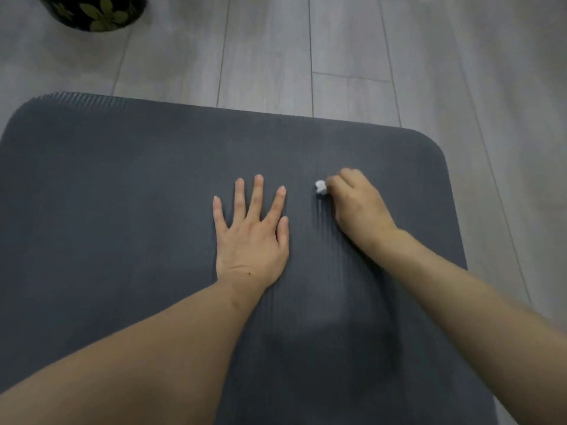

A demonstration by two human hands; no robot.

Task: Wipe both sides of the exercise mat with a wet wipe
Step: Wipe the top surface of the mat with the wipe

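- Both bare forearms enter from the bottom edge, cut off above the elbow region; the rest of the person is out of view.
- Left hand (250, 231): flat on the mat, palm down, fingers straight and spread, holding nothing.
- Right hand (356, 204): fingers curled under, gripping a small crumpled white wet wipe (321, 187) against the mat surface. Only a wad of the wipe protrudes at the thumb side; the remainder is hidden inside the fist. This hand is slightly blurred.
- Exercise mat (122, 194): dark grey foam, lying flat on the floor, filling most of the view. Surface shows fine parallel ribbing running away from the camera. Far corners are rounded; the far-left edge shows thickness with ridged texture. Left and near portions are cut off by the picture border.
- Faint lighter patches on the mat near the right hand; whether moisture or sheen cannot be determined.
- Floor (368, 50): pale grey wood-effect planks with visible seams.
- Dark round container with green leaf pattern (95, 10) at top left, well apart from the mat, upper part cut off; its kind cannot be determined.
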